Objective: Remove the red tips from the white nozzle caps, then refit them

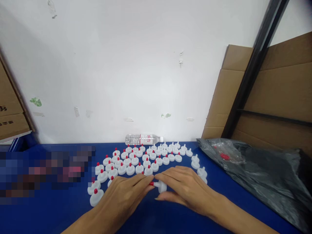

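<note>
My right hand (187,187) grips a white nozzle cap (162,187) by its round base, lying on its side with the spout pointing left. At the spout's end, the fingers of my left hand (129,191) are closed on a small red tip cap (151,184); its far part is hidden behind them. Beyond my hands stand many white nozzle caps with red tips (130,169), spread over the blue table (156,217). Toward the back and right are plain white nozzle caps (189,152) with bare spouts.
A clear plastic bottle (143,139) lies against the white wall. Dark plastic sheeting (263,175) covers the right side, with a clear bag of red pieces (225,156) on it. Cardboard (226,87) and a black post stand behind. The left side is pixelated.
</note>
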`<state>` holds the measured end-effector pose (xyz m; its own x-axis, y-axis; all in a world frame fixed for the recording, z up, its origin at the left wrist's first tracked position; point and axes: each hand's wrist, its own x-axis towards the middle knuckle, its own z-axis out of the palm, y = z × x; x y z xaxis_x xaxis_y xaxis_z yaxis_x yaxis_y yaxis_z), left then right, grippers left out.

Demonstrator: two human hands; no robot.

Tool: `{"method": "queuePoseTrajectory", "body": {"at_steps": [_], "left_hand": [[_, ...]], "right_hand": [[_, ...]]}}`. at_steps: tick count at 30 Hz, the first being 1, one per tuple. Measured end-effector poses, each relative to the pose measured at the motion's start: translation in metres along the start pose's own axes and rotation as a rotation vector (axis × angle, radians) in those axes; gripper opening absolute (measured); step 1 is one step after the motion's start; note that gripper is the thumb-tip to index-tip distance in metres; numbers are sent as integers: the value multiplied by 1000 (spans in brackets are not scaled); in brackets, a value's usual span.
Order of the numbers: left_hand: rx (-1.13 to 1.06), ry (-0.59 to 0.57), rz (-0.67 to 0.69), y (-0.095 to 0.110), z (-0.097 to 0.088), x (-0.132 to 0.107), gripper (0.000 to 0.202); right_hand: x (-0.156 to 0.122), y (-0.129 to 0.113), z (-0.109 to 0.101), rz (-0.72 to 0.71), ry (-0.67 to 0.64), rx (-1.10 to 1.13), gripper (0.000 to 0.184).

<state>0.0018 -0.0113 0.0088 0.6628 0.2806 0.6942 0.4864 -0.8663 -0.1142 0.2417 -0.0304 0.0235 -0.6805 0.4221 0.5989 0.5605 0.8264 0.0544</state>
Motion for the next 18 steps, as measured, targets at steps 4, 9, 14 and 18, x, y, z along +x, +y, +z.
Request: {"method": "queuePoseTrajectory", "body": {"at_steps": [4,9,14,18], "left_hand": [[-28,-135,-49,1,-1,-1,27],[-168,-175,-89,4,1,-5,23],[-281,-199,-134,10,-4,-6,22],[-303,-224,-156,15,-10,-2,24]], "right_hand": [[-2,-6,4,9,41,17,41],[-3,-12,4,15,61,54,40],[-1,-16,4,-23,124,53,35],[-1,-20,5,-62,141,13,31]]}}
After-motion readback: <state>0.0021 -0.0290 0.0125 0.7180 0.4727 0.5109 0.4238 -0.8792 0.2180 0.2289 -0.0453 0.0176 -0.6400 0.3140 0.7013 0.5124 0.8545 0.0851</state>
